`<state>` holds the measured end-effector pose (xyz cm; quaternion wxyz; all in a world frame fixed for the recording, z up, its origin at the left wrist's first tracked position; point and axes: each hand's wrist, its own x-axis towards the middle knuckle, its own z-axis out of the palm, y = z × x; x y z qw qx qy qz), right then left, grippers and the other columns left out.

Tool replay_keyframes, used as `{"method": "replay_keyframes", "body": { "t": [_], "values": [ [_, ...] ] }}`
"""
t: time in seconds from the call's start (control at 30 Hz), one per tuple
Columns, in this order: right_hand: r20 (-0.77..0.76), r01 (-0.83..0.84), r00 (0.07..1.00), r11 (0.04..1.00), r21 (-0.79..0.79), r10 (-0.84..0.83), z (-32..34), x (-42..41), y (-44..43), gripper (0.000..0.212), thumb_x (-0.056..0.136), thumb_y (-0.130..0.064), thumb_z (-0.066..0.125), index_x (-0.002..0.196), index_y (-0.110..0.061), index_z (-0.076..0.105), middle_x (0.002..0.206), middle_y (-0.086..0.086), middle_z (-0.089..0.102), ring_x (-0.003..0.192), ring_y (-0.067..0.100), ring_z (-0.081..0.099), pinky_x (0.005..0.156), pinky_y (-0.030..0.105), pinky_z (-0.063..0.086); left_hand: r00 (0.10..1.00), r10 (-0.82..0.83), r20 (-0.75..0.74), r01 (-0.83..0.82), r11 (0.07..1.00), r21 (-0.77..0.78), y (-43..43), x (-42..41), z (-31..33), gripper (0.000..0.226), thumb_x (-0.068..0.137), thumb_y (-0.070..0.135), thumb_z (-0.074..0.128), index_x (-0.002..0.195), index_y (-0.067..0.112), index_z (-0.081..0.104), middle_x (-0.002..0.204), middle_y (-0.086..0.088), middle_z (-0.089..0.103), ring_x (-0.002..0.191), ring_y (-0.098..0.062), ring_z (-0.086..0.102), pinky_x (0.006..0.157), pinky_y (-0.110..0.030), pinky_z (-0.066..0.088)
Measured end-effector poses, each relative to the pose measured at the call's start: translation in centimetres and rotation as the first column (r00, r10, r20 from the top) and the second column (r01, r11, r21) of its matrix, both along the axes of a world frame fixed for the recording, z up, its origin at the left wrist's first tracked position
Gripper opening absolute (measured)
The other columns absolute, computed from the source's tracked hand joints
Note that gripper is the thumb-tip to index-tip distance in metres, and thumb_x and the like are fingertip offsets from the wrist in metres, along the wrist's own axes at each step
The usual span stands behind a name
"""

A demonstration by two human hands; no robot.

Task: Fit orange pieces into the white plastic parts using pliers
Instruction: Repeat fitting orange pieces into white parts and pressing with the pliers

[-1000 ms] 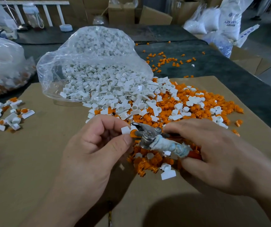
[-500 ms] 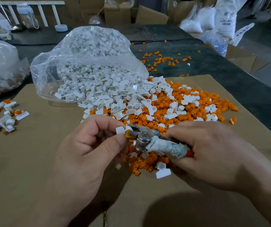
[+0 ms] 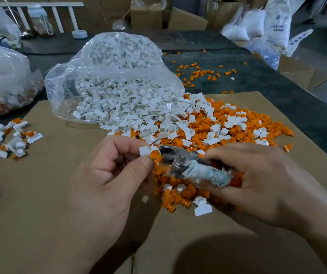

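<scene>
My left hand pinches a small white plastic part between thumb and forefinger, with an orange piece seated in it. My right hand grips the pliers by their tape-wrapped handles. The metal jaws close around the orange piece and the white part. Behind both hands lies a mixed heap of loose orange pieces and white parts on the brown cardboard sheet.
An open clear bag of white parts lies at the back centre, spilling onto the cardboard. Fitted white-and-orange parts lie at the left. Another full bag sits far left. Stray orange pieces dot the dark table; sacks and boxes stand behind.
Both hands keep the same hold on the white part and the pliers. The pliers' jaws stay on the orange piece; only the camera view has shifted slightly.
</scene>
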<state>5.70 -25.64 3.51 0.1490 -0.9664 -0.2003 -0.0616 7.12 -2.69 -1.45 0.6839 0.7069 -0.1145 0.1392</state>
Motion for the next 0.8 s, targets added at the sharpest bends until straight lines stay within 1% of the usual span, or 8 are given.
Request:
{"method": "replay_keyframes", "body": {
  "t": [0.1,0.23,0.33,0.4,0.47,0.53,0.67,0.8],
  "values": [
    [0.044,0.085,0.996,0.994,-0.064,-0.082,-0.3,0.5,-0.5,0.059,0.074,-0.077,0.032,0.102,-0.035,0.061,0.088,-0.019,0.059,0.078,0.006,0.05,0.062,0.016,0.034,0.995,0.032,-0.09,-0.034,0.999,-0.019,0.2,0.1,0.0,0.019,0.064,0.041,0.07,0.081,0.033,0.072,0.065,-0.003,0.069,0.055,-0.013,0.065,0.051,-0.022,0.053],
    [0.023,0.148,0.989,0.955,-0.258,-0.147,-1.0,1.5,-0.6,0.07,0.07,-0.082,0.025,0.117,-0.036,0.051,0.1,-0.016,0.055,0.091,0.009,0.046,0.078,0.029,0.039,0.98,-0.02,-0.196,0.048,0.989,0.137,0.1,-0.6,-0.2,0.03,0.06,0.05,0.067,0.081,0.028,0.072,0.077,0.003,0.075,0.065,-0.014,0.071,0.056,-0.031,0.057],
    [0.008,0.14,0.99,0.956,-0.258,-0.143,-1.5,1.6,-0.6,0.072,0.072,-0.082,0.024,0.119,-0.034,0.05,0.103,-0.014,0.055,0.095,0.012,0.047,0.085,0.035,0.041,0.969,-0.078,-0.233,0.096,0.993,0.064,-0.2,-0.6,-0.6,0.005,0.065,0.027,0.071,0.069,0.025,0.071,0.094,0.004,0.078,0.079,-0.017,0.076,0.06,-0.026,0.058],
    [-0.011,0.133,0.99,0.958,-0.256,-0.14,-1.7,1.6,-0.5,0.076,0.073,-0.082,0.022,0.125,-0.034,0.047,0.11,-0.014,0.054,0.1,0.013,0.045,0.09,0.036,0.04,0.964,-0.097,-0.246,0.111,0.993,0.042,-0.4,-0.6,-0.5,0.016,0.073,0.012,0.071,0.064,0.025,0.07,0.091,-0.001,0.079,0.08,-0.023,0.077,0.061,-0.027,0.059],
    [-0.024,0.125,0.991,0.961,-0.246,-0.135,-1.7,1.5,-0.5,0.075,0.074,-0.081,0.022,0.126,-0.034,0.046,0.114,-0.013,0.051,0.104,0.012,0.043,0.093,0.035,0.038,0.964,-0.09,-0.249,0.105,0.994,0.044,-0.3,-0.7,-0.5,0.014,0.073,0.014,0.072,0.066,0.025,0.07,0.089,-0.002,0.079,0.078,-0.023,0.077,0.062,-0.027,0.059],
    [0.015,0.112,0.994,0.976,-0.188,-0.111,-1.4,1.2,-0.3,0.069,0.079,-0.077,0.025,0.125,-0.032,0.049,0.116,-0.012,0.051,0.108,0.012,0.043,0.095,0.035,0.037,0.96,-0.109,-0.259,0.121,0.992,0.03,-0.3,-0.8,-0.4,0.009,0.066,0.029,0.075,0.073,0.026,0.071,0.086,-0.003,0.079,0.075,-0.022,0.076,0.062,-0.03,0.058],
    [0.214,-0.041,0.976,0.998,0.056,0.028,-0.5,0.2,1.9,0.036,0.088,-0.054,0.048,0.107,-0.026,0.059,0.102,-0.011,0.06,0.096,0.01,0.054,0.082,0.032,0.046,0.961,-0.123,-0.248,0.129,0.992,0.007,-0.5,-0.9,-0.2,0.038,0.057,0.051,0.084,0.084,0.027,0.074,0.078,-0.005,0.077,0.069,-0.021,0.075,0.059,-0.024,0.057],
    [0.3,-0.2,0.935,0.98,0.01,0.188,-0.7,-0.4,3.6,0.015,0.09,-0.027,0.064,0.098,-0.016,0.067,0.089,-0.002,0.066,0.079,0.018,0.061,0.066,0.038,0.051,0.956,-0.185,-0.23,0.163,0.98,-0.112,-0.8,-0.7,-0.4,0.053,0.05,0.055,0.093,0.09,0.025,0.074,0.079,-0.007,0.073,0.07,-0.021,0.072,0.065,-0.03,0.058]
  ]
}}
